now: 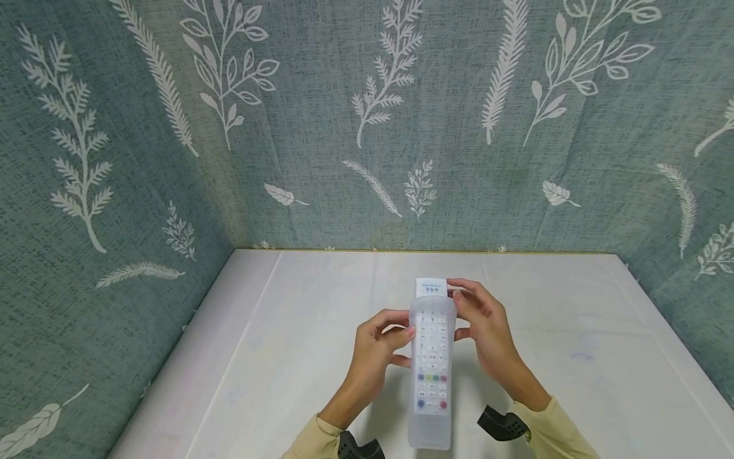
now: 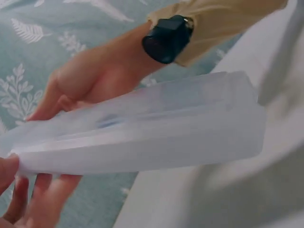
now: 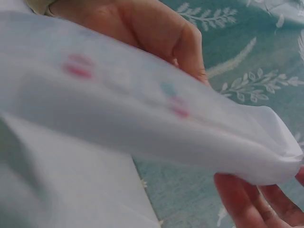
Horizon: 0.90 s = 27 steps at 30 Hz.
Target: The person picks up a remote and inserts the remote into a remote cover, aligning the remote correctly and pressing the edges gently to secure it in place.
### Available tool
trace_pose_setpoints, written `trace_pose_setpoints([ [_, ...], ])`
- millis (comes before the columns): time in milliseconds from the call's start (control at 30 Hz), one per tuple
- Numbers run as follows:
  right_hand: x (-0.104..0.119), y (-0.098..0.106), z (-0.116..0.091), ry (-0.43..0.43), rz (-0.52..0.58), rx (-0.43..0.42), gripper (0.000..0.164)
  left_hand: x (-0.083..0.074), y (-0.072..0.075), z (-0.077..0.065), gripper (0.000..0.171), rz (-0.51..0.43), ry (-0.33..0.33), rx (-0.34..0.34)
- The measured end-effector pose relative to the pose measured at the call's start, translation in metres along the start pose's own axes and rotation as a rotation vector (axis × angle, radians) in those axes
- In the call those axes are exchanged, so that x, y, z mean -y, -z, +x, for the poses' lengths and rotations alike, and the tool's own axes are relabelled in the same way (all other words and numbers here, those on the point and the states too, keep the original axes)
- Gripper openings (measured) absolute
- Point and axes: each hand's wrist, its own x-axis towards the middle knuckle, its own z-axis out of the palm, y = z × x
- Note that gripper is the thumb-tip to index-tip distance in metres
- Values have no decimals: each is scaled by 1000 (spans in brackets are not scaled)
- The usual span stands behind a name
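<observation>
A white remote control (image 1: 431,288) with rows of buttons sits in a translucent sleeve (image 1: 430,437). Its top end pokes out of the sleeve's flared mouth. On the left side, my left hand (image 1: 371,350) grips the sleeve near its upper half, thumb at the front edge. My right hand (image 1: 486,328) pinches the upper right edge beside the mouth. Coloured buttons show through the sleeve in the head view. In the left wrist view the sleeve's closed lower end (image 2: 237,128) points right, and the right wrist view shows its mouth (image 3: 280,137) close to my right fingers.
A white table (image 1: 309,287) lies beneath the hands, bounded by patterned green cloth (image 1: 321,127) at the back and sides. Black wrist cameras (image 1: 501,422) are strapped over the beige sleeves of both arms.
</observation>
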Motion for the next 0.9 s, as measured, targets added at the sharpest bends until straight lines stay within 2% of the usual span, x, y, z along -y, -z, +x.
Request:
trace_pose_setpoints([
  [100,3,0,2,0,-41,-20,34,1,0,-1,21,53,-25,-16],
  [233,7,0,5,-9,-91,-5,34,3,1,-2,18,92,-38,-21],
  [467,12,2,9,-23,-106,29,34,2,-2,-4,17,79,-46,-48],
  [700,13,1,7,-42,-109,25,33,3,-6,-5,14,83,-50,-117],
  [900,11,3,6,-56,-112,19,32,3,-9,-4,13,78,-42,-138],
])
